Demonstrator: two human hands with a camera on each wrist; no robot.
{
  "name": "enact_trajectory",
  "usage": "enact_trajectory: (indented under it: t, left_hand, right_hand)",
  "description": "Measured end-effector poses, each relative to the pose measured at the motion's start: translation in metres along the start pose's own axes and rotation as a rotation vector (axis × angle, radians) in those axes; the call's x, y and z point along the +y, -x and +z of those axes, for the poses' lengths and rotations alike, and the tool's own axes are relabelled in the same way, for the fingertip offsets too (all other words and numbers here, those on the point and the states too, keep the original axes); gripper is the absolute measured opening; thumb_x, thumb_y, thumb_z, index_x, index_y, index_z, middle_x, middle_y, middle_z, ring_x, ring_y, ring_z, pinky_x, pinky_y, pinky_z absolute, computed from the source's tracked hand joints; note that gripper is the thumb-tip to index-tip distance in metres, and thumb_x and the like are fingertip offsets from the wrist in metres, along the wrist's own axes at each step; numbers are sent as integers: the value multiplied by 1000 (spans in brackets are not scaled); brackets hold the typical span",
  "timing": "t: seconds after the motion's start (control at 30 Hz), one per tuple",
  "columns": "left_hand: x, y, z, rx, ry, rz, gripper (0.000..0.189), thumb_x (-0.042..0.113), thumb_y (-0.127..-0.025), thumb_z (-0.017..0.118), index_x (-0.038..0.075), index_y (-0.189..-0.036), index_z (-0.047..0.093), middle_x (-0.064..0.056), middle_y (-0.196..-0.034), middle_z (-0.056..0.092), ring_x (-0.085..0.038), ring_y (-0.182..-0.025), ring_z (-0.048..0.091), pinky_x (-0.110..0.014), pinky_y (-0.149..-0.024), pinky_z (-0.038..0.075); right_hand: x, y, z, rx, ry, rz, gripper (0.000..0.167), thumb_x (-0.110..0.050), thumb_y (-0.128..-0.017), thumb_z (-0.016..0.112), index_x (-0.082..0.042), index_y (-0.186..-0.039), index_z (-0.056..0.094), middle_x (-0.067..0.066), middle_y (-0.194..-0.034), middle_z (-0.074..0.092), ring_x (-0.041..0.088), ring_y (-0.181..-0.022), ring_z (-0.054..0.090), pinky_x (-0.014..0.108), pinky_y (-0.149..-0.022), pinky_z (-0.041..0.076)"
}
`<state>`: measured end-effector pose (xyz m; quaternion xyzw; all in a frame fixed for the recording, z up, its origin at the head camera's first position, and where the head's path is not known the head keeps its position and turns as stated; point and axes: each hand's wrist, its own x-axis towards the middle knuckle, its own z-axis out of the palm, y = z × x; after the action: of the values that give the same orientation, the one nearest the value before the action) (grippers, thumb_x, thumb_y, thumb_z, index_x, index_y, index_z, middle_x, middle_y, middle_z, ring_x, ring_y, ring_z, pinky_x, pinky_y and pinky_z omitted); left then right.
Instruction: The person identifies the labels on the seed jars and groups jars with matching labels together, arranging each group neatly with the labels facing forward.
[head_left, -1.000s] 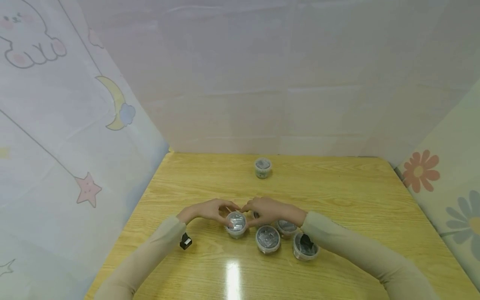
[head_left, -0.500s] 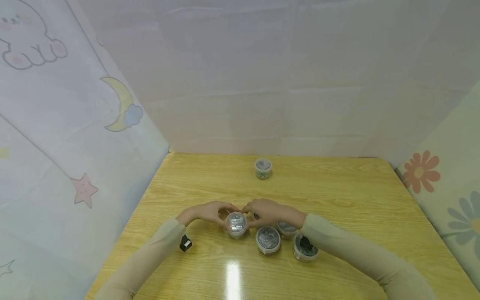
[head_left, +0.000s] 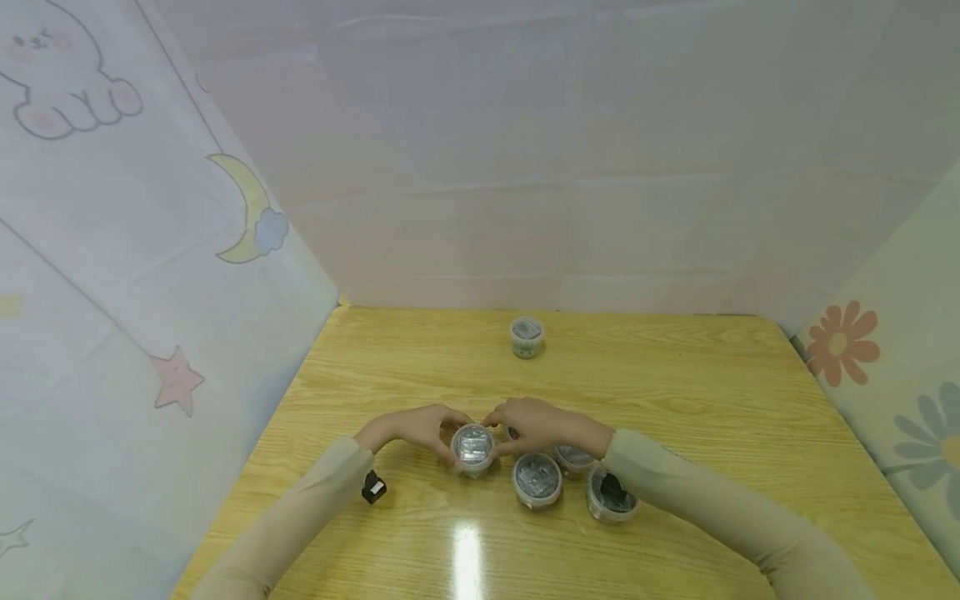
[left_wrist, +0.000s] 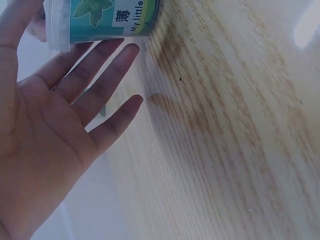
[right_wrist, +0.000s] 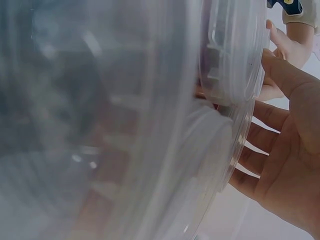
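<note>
A round clear plastic tub (head_left: 473,448) with a silvery packet under its lid stands on the wooden table between both hands. Its green leaf label (left_wrist: 112,15) reads "My little" in the left wrist view. My left hand (head_left: 416,427) holds the tub's left side between thumb and index finger, the other fingers spread straight. From the right, my right hand (head_left: 534,422) curves thumb and index finger to the same tub's rim. Something dark shows beneath the right palm, mostly hidden. Close to the right wrist camera, a blurred tub (right_wrist: 90,120) fills much of the view.
Several similar tubs stand near the right hand: one in front (head_left: 537,481), one under the wrist (head_left: 574,457), one by the sleeve (head_left: 606,500). Another tub (head_left: 527,337) stands at the back of the table (head_left: 675,375). Printed cloth walls (head_left: 525,208) surround the table.
My left thumb has slid from over the lid down to the tub's side, and the left fingers have drawn back slightly. The right hand and the other tubs stay in place.
</note>
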<state>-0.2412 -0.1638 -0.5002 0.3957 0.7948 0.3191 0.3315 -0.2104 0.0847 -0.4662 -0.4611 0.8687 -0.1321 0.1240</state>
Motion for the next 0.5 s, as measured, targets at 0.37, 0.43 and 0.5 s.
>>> enact_trajectory:
  t: [0.37,0.43,0.5]
  left_hand:
    - [2,2,-3,25,-22,37,63,35,-75,77,18,-130,51,12,-122,57,-7,-115,52,-28,-101,41]
    - [3,3,-5,23,-16,46,62,35,-76,76,18,-130,51,11,-123,56,-9,-116,52,-30,-102,40]
    - [3,3,-6,19,-12,59,61,35,-77,75,19,-131,50,11,-125,55,-9,-117,51,-32,-103,39]
  right_hand:
    - [2,-1,-1,34,-39,-33,52,-44,-87,62,-8,-124,58,6,-114,64,17,-91,60,30,-84,50]
    - [3,-1,-2,40,-52,-40,52,-44,-87,62,-7,-124,58,6,-114,64,17,-92,61,30,-84,50]
    - [4,-2,-4,48,-63,-48,52,-43,-87,62,-7,-123,58,6,-114,64,19,-95,61,30,-84,50]
